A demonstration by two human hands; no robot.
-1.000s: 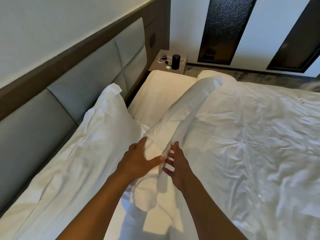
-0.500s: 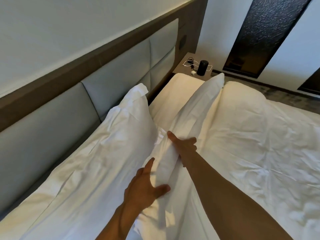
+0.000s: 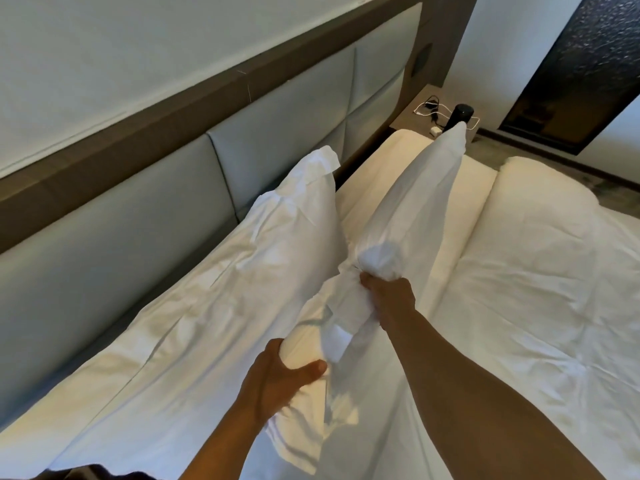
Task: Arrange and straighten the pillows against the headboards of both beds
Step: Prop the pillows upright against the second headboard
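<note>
A large white pillow (image 3: pixel 214 306) leans against the grey padded headboard (image 3: pixel 114 216) on the left. A second white pillow (image 3: pixel 412 206) is held up on edge over the mattress, its far corner pointing toward the nightstand. My right hand (image 3: pixel 389 296) grips it at its bunched middle. My left hand (image 3: pixel 280 379) clasps the near end of the same pillow, thumb on top. The near end's loose case hangs down below my left hand.
A rumpled white duvet (image 3: pixel 540 306) covers the bed on the right, and bare mattress sheet (image 3: pixel 464 188) shows beyond the pillows. A nightstand (image 3: pixel 415 114) in the far corner carries a black cylinder (image 3: pixel 460 114) and tangled cables. Dark panels line the far wall.
Both hands have closed on the second pillow and lifted it up on edge. My right hand slid further along it; the view has shifted toward the headboard.
</note>
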